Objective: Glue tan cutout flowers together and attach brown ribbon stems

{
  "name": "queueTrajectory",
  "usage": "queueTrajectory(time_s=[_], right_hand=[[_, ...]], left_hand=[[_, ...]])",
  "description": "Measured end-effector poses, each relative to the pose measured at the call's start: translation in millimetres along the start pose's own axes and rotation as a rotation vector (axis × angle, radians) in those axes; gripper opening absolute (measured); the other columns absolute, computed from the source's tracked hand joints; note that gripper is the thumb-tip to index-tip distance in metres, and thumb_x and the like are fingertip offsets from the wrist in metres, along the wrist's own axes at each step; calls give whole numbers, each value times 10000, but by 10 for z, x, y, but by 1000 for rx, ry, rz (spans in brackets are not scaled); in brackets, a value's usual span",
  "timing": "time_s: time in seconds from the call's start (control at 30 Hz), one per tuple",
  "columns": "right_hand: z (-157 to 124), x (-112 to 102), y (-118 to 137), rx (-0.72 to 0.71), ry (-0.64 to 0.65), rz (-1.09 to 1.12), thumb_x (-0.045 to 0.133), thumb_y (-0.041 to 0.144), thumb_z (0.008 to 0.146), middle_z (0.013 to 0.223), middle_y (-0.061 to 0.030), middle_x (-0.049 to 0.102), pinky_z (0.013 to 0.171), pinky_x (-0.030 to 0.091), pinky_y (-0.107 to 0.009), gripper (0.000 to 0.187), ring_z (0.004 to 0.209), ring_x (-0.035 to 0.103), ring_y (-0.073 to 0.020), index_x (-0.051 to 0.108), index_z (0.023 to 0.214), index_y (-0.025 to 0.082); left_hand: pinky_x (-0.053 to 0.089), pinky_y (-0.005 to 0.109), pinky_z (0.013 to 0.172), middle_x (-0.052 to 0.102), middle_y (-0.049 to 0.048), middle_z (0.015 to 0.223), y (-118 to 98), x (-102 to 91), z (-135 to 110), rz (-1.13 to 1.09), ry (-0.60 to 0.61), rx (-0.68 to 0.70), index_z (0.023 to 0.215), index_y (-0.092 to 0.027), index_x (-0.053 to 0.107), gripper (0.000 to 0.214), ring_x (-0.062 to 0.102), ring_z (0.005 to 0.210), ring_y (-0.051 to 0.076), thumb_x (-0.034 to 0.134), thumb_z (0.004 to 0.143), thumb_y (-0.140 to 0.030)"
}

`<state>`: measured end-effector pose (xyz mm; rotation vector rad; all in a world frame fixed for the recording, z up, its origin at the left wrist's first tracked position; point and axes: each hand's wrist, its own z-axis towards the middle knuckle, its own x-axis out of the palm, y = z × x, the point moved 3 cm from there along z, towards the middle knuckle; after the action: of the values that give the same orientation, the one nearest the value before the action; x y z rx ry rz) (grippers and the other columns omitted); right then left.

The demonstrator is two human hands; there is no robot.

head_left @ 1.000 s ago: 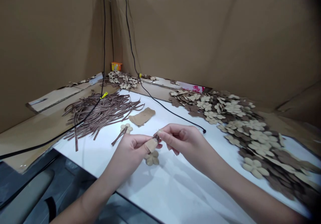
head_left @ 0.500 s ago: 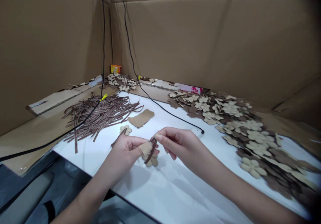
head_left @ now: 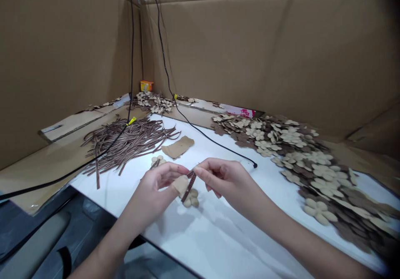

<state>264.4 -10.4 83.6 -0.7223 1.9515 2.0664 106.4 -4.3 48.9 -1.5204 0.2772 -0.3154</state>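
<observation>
On the white tabletop (head_left: 225,245), a striped brown strip (head_left: 189,186) is held slanting toward the person, its upper end narrowly pinched by the right hand (head_left: 223,179). A tan patch (head_left: 180,184) is gripped against it by the left hand (head_left: 156,186). A cut-out flower (head_left: 191,199) lies just beneath; a heap of strips (head_left: 128,143) and a drift of flowers (head_left: 315,179) are spread beyond.

A glossy white table (head_left: 237,233) carries a long heap of tan and brown flower-shaped cutouts (head_left: 321,183) along its right side, while a loose bundle of brown striped strips (head_left: 125,143) lies across its left edge, a torn tan scrap (head_left: 178,147) just beside it. A thin black cable (head_left: 218,147) crosses the table's far part. Beyond the table rise brown corrugated cardboard walls (head_left: 250,49), with a small orange-and-yellow box (head_left: 146,86) in their corner near a smaller heap of cutouts (head_left: 153,102).
</observation>
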Motion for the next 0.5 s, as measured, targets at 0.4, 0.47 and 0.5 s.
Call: queueTrajectory(time_s=[0.4,0.47,0.5], right_hand=[[-42,12,38,-111,-131,-35,542,350,830,513,46,467,404,286,-193,262,445,367,-75,595,638,180],[-46,11,45,-116,-137,-39,537,337,835,503,51,462,402,285,-189,262,437,360,-72,590,634,178],[-47,10,49,-122,-139,-41,536,328,836,504,51,468,404,287,-187,257,438,363,-71,591,636,177]], left_hand=[[450,196,519,592,-14,580,23,244,-14,38,-183,24,734,-155,605,205,591,538,118,555,817,-336],[450,185,519,579,-19,600,24,265,-29,63,-210,62,724,-164,579,234,598,557,114,521,843,-357],[448,182,516,574,-19,609,23,274,-32,74,-212,72,716,-167,567,256,597,560,110,502,855,-372]])
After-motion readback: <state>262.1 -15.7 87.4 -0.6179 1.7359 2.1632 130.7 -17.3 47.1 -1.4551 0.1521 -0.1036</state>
